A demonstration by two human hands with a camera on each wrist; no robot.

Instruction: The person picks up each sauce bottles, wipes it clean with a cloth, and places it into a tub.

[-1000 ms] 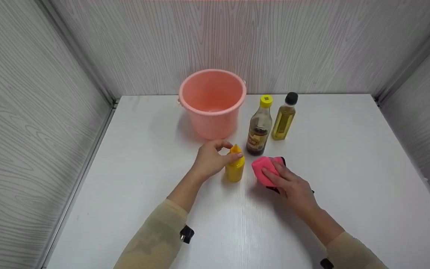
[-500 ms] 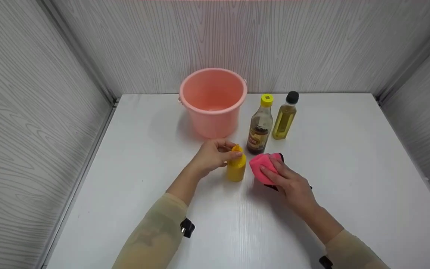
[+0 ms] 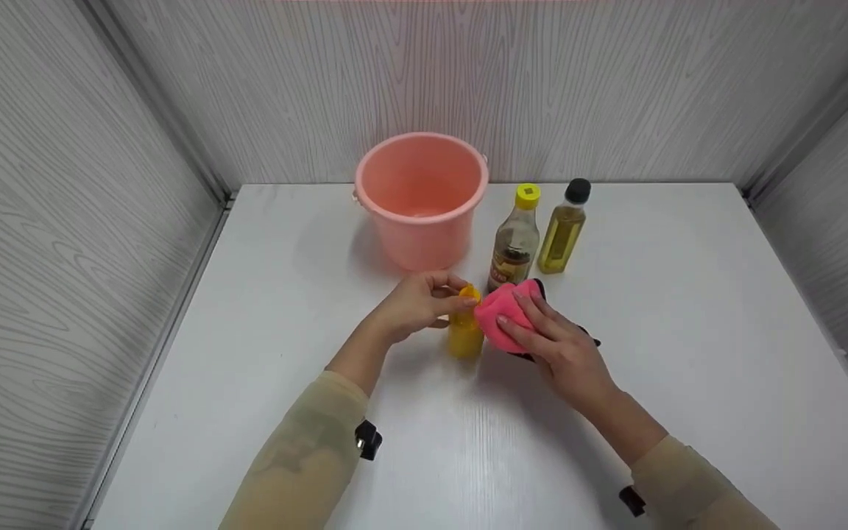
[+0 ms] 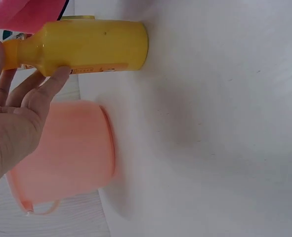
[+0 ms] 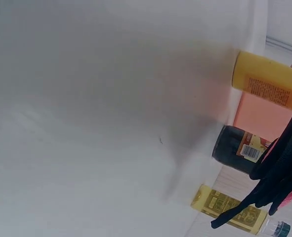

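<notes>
We see a white table [image 3: 689, 331] walled in by grey wood-grain panels [image 3: 41, 221]. At its far side stands a round salmon-pink plastic bucket [image 3: 422, 199]; to its right, a dark-sauce glass bottle with a yellow cap [image 3: 516, 239] and a yellow-oil bottle with a black cap [image 3: 564, 228], just beside each other. Nearer to us, in the middle, stands a small yellow plastic squeeze bottle [image 3: 463, 335] — upright on the table. The left hand [image 3: 417, 305] curls its fingers round the bottle's neck and orange top. The right hand [image 3: 564, 346] grips a bunched pink cloth with dark trim [image 3: 501, 316], pressing it against the bottle's right side.
</notes>
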